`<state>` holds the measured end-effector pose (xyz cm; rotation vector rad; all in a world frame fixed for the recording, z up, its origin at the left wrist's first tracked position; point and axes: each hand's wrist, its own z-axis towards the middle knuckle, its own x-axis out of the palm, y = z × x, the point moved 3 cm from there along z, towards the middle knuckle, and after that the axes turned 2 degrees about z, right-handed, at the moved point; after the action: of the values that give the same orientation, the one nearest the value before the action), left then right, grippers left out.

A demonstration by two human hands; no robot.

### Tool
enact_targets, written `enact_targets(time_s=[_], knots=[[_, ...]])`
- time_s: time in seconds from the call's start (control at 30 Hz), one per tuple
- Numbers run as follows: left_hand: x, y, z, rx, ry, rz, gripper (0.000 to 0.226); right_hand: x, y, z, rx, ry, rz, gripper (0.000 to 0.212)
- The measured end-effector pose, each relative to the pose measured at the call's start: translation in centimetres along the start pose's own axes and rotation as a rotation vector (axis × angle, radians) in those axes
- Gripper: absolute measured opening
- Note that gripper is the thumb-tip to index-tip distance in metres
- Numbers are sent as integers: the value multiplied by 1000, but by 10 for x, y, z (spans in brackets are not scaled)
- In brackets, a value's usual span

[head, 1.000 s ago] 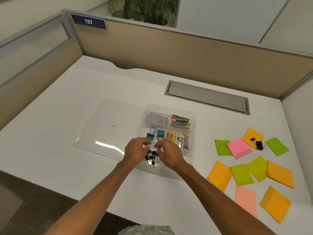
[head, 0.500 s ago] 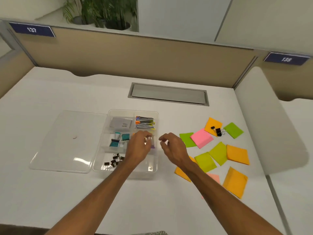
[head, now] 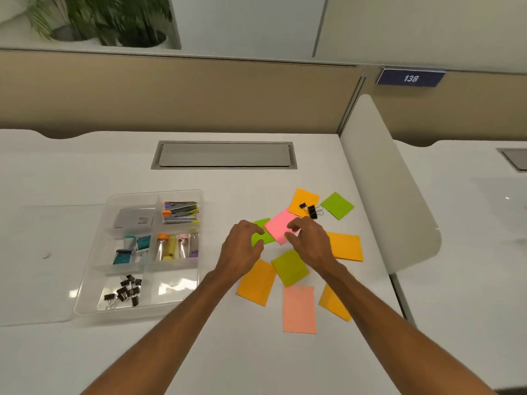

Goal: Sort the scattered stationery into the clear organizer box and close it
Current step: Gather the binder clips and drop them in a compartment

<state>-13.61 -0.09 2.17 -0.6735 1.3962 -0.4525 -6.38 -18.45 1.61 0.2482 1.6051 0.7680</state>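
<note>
White office desk (head: pixel 256 352). Mid-frame, the left hand (head: pixel 242 248) hovers loosely curled, empty. The right hand (head: pixel 312 243) curls at the pink note (head: pixel 278 226), which lies between them; grip unclear. The clear organizer box (head: pixel 128 310) sits open, lower left.

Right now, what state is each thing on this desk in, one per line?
organizer box: open.
lid: lying flat, left of the box.
front-right compartment: empty.
binder clips: piled inside the box, front left.
loose binder clips: outside the box, on an orange note.
sticky notes: scattered outside the box.
left hand: loosely curled, holding nothing.
right hand: fingertips on the pink note, grip unclear.
</note>
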Motion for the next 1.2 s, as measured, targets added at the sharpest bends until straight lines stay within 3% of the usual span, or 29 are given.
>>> enact_targets(time_s=[0.23, 0.43, 0.67, 0.83, 0.97, 1.07, 1.2], knots=[[28, -27, 17, 13, 50, 32, 26, -28, -50, 44, 11, -35, -260, 43], [37, -38, 34, 20, 67, 41, 25, -30, -75, 82, -40, 76, -430, 55], [46, -40, 44, -25, 100, 29, 25, -27, -87, 97, -63, 164, -496, 39], [52, -50, 56, -29, 89, -69, 27, -35, -73, 86, -56, 29, -272, 36], [56, -59, 74, -248, 124, -336, 34, -35, -52, 71, -87, 18, 20, 37], [58, -57, 82, -422, 132, -502, 29, -32, -39, 64, -133, 53, 179, 38], [54, -47, 86, -464, 15, -480, 17, -28, -39, 66, -91, 205, 369, 46]])
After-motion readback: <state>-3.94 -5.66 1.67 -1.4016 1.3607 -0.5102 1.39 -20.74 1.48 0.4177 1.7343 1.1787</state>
